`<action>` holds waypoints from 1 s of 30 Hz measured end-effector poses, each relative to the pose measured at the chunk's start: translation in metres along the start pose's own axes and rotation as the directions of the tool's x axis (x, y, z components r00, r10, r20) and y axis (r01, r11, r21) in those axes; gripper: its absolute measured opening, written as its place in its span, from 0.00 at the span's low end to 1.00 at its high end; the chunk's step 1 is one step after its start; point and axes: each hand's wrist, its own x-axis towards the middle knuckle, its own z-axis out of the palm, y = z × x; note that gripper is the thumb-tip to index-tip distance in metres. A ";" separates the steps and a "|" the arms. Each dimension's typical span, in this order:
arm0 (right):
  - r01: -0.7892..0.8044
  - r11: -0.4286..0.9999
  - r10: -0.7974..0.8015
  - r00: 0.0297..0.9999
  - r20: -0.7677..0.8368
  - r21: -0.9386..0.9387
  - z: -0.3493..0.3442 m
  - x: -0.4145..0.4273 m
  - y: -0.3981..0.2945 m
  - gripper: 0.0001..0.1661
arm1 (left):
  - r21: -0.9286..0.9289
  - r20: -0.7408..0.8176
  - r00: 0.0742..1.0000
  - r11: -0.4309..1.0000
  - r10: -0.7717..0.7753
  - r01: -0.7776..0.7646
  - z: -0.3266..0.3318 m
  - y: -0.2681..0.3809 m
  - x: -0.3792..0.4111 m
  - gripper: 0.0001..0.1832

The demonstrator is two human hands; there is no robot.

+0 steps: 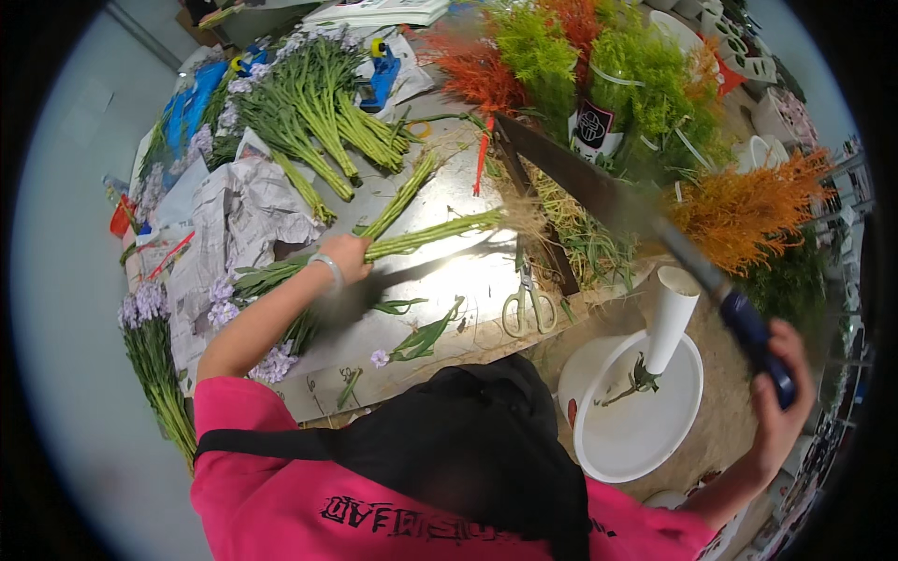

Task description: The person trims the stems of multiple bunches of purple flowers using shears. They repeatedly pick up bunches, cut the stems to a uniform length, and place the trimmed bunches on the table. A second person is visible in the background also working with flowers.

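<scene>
My left hand (345, 258) is closed round a bunch of green flower stems (435, 233) lying across the metal-topped table (421, 284); lilac flowers (222, 301) show near my forearm. The bunch's rooty ends point right. My right hand (779, 393) grips the dark blue handle of a large hinged blade (561, 165), which is raised and slants up to the left. Its far end is beside a dark metal bar (537, 210) at the table's right side. Scissors with pale handles (530, 308) lie at the front edge, below the stems.
More bunches of stems (316, 105) lie at the back left by a blue tape dispenser (381, 73) and crumpled newspaper (245, 203). Red, green and orange foliage (751, 203) stands at the right. A white bucket (635, 421) with a white tube (671, 315) is beside me.
</scene>
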 end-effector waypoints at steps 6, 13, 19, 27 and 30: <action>0.185 0.976 -0.192 0.980 -0.049 -0.113 -0.013 0.080 -0.038 0.13 | -0.092 0.000 0.999 0.995 0.043 -0.043 -0.005 0.037 0.054 0.16; 0.219 0.976 -0.219 0.975 0.031 -0.010 -0.020 0.104 -0.042 0.12 | -0.108 0.004 0.997 0.991 -0.075 0.075 -0.007 0.026 0.093 0.18; 0.097 0.981 -0.087 0.994 -0.069 0.167 -0.003 0.110 -0.074 0.09 | -0.122 0.021 0.994 0.986 -0.109 0.111 -0.005 0.032 0.112 0.18; 0.085 0.956 -0.015 0.970 0.243 -0.281 -0.030 0.077 -0.056 0.27 | -0.092 0.064 0.982 0.979 -0.175 0.180 0.018 0.026 0.133 0.19; -0.346 0.716 0.561 0.802 0.206 -0.607 -0.002 0.046 -0.088 0.37 | -0.119 0.132 0.979 0.978 -0.157 0.173 0.024 0.045 0.139 0.19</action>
